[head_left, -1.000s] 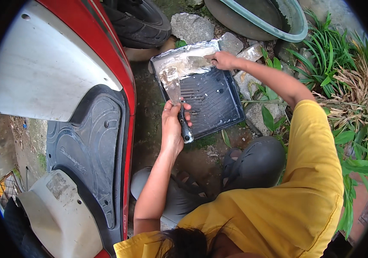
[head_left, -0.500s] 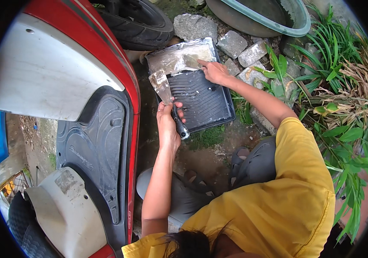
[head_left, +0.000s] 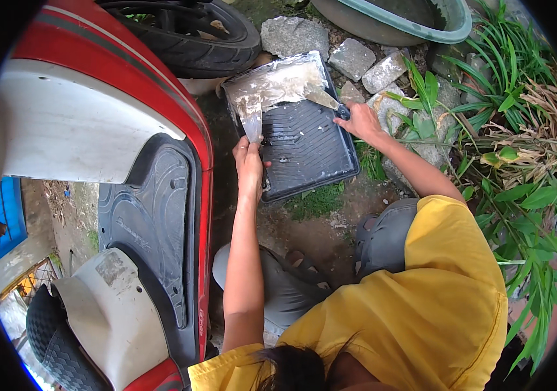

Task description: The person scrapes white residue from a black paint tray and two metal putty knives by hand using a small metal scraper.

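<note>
A black paint tray (head_left: 311, 143) lies on the ground before me, its far well coated with white, paste-like material (head_left: 278, 79). My left hand (head_left: 249, 164) is closed around a putty knife (head_left: 251, 122). That smeared blade points away from me, over the tray's left side and up to the white material. Gripped in my right hand (head_left: 362, 122) is a second putty knife (head_left: 321, 98), its dark handle near the tray's right edge. Its blade slants inward over the near edge of the white material. Whether either blade presses on the tray I cannot tell.
A red and white scooter (head_left: 155, 85) stands close on my left, its black wheel (head_left: 210, 45) beyond the tray. Rough stones (head_left: 350, 58) border the tray's far and right sides. A greenish basin (head_left: 409, 29) sits far right, with leafy plants (head_left: 513, 189) along the right.
My left hand has turned its putty knife and brought the blade over the tray's left side. My right hand, with its knife, has moved right and slightly nearer. The view has shifted slightly.
</note>
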The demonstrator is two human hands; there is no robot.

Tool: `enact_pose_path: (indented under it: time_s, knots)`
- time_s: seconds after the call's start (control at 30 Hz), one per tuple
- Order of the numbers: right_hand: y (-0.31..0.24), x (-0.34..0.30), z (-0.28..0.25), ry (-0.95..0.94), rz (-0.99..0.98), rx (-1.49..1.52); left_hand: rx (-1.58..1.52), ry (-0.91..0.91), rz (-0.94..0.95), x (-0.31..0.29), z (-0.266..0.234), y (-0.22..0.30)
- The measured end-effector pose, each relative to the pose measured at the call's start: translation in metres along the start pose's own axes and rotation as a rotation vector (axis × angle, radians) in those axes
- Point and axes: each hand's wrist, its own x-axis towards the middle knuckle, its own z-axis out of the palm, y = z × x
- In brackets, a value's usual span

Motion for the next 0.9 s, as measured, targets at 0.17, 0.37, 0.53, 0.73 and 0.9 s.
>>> enact_pose_path:
  time_s: [0.17,0.37,0.53,0.73,0.9]
  knots:
    - [0.013,-0.014,0.008,-0.019,0.007,0.059,-0.085,-0.059,-0.046,0.002,0.005,-0.001]
    - [0.017,-0.038,-0.007,-0.030,0.003,0.037,-0.145,-0.060,-0.033,-0.002,-0.007,0.001]
    - [0.034,-0.049,-0.006,-0.031,-0.030,-0.017,-0.159,-0.083,0.004,-0.014,-0.007,0.016]
    - [0.031,-0.062,-0.005,-0.107,-0.028,-0.049,-0.222,-0.061,0.008,-0.028,-0.010,0.024]
    - [0.028,-0.074,0.001,-0.116,-0.073,-0.073,-0.210,-0.058,0.052,-0.037,-0.013,0.034]
